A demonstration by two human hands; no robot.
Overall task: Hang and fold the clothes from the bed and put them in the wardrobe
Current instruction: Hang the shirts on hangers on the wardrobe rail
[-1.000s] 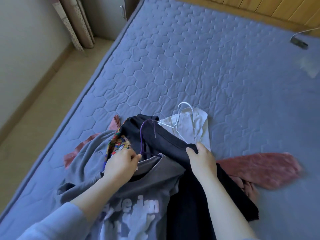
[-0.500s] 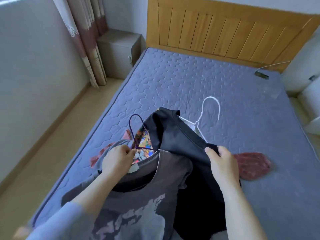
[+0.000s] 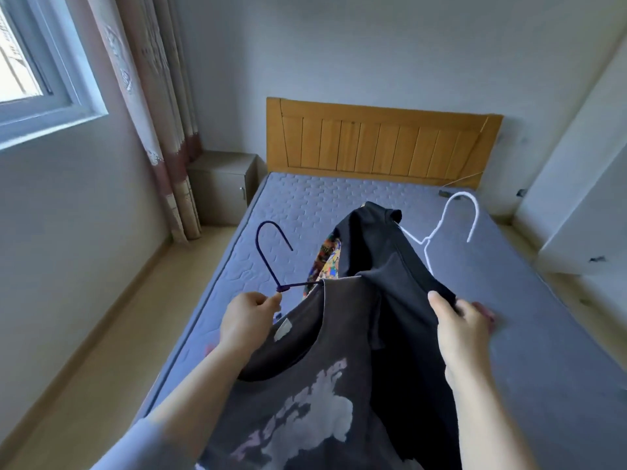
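Left hand pinched the purple hanger at its neck, carrying the grey T-shirt. Right hand clamped the black garment, with the white hanger poking out. All were held over the bed. The cloth looked soft and light, probably slippery on wire; best gripped at the hanger necks.

Single view: your head cam, wide-angle, sits at the near end of the bed, facing forward and down toward the far headboard; window on the left.
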